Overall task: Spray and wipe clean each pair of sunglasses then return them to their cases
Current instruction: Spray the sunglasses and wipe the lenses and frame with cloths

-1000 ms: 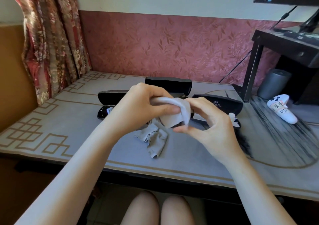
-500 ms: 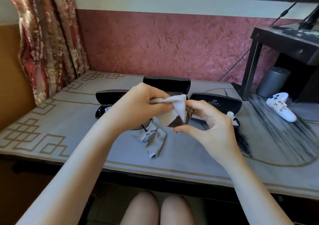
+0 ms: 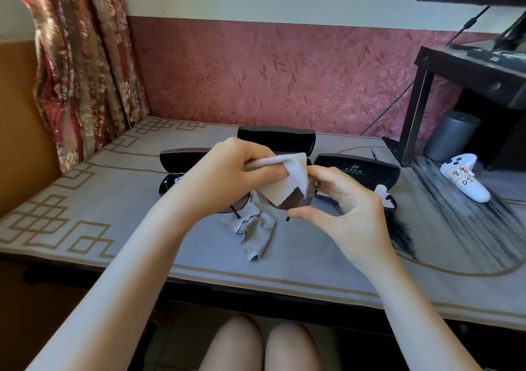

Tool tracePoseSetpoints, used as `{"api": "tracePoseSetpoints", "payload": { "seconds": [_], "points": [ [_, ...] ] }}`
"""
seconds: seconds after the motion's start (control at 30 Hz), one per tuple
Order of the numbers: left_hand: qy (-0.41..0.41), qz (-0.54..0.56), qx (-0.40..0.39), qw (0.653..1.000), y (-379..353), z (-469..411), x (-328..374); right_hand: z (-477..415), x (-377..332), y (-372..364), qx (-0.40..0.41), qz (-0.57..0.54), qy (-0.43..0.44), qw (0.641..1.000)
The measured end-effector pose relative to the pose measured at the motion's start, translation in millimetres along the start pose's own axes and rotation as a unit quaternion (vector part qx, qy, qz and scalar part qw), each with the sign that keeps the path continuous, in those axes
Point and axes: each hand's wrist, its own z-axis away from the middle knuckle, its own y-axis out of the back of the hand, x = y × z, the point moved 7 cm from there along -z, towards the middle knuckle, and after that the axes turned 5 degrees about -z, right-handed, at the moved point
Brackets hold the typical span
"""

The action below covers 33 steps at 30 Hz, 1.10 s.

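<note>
Wiping brown-lensed sunglasses with a white cloth

I held the sunglasses (image 3: 296, 202) above the middle of the tabletop (image 3: 113, 200), both hands closed on them. My right hand (image 3: 347, 208) pinched the frame's 3 o'clock end between thumb and curled fingers. My left hand (image 3: 227, 177) gripped the white cloth (image 3: 284, 182) and pressed it over the lens from 9 o'clock. Part of a brown lens showed under the cloth's zigzag edge, and the other lens sat mostly hidden beneath my left wrist. A crumpled grey cloth (image 3: 253, 231) lay on the tabletop at 6 o'clock, just below the glasses. Beyond my hands were three black cases: the left case (image 3: 182, 158) at 9 o'clock, the rear case (image 3: 276, 140) at 12 and the right case (image 3: 358, 172), its printed lid raised, at 2. A white controller (image 3: 466, 182) lay well apart at 3 o'clock, near a grey cylinder (image 3: 449, 137).
</note>
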Motion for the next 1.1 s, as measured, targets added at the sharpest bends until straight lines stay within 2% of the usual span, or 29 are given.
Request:
{"api": "tracePoseSetpoints", "payload": {
  "seconds": [0.1,0.27,0.47,0.57,0.67,0.77,0.87,1.1],
  "points": [
    [-0.005,0.019,0.018,1.0,10,5,-5,-3,0,4,0.021,-0.024,0.006,0.999],
    [-0.036,-0.029,0.038,0.998,14,14,-7,-4,1,5,0.019,-0.033,0.014,0.999],
    [-0.038,-0.014,0.108,0.993,27,24,-19,-2,5,5,0.024,-0.046,0.012,0.999],
    [-0.033,-0.008,0.106,0.994,33,31,-27,-2,6,7,0.03,-0.046,0.007,0.998],
    [-0.041,-0.055,0.091,0.993,27,37,-34,-2,7,9,0.038,-0.054,0.002,0.998],
    [-0.056,-0.087,0.116,0.988,23,40,-37,-2,7,8,0.031,-0.057,-0.003,0.998],
    [-0.068,-0.077,0.142,0.985,26,42,-35,-2,8,7,0.022,-0.058,-0.011,0.998],
    [-0.072,-0.048,0.141,0.986,22,42,-38,-2,5,10,0.011,-0.055,-0.011,0.998]
  ]
}}
